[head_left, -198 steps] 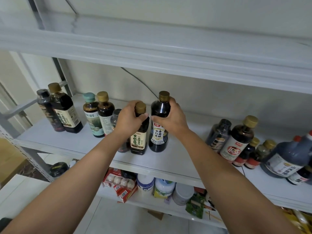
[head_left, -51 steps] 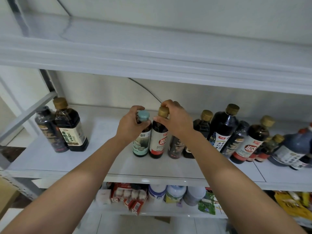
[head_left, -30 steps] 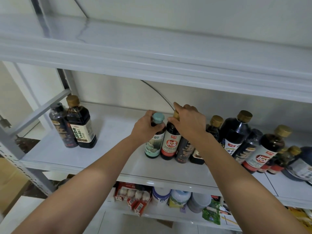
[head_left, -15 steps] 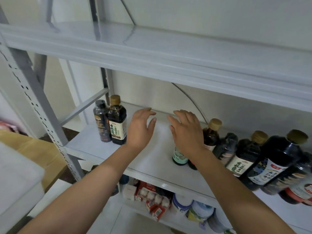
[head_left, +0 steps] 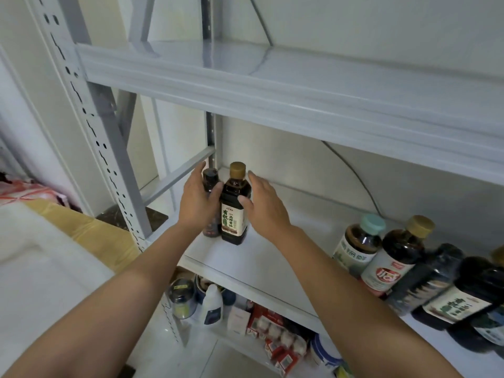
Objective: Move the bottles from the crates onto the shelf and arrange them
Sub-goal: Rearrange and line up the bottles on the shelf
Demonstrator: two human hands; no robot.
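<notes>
The left hand (head_left: 199,205) clasps the black-capped bottle (head_left: 210,178), thumb across its shoulder, fingers behind. The right hand (head_left: 263,207) is spread, its thumb touching the gold-capped bottle (head_left: 234,214) just left of it. Both bottles stand upright on the shelf (head_left: 272,255), touching, between the hands. Judged: a paired grasp to shift them together. Further bottles (head_left: 392,257) crowd well right of the right hand, and the rear post (head_left: 210,140) stands just beyond the left fingertips.
</notes>
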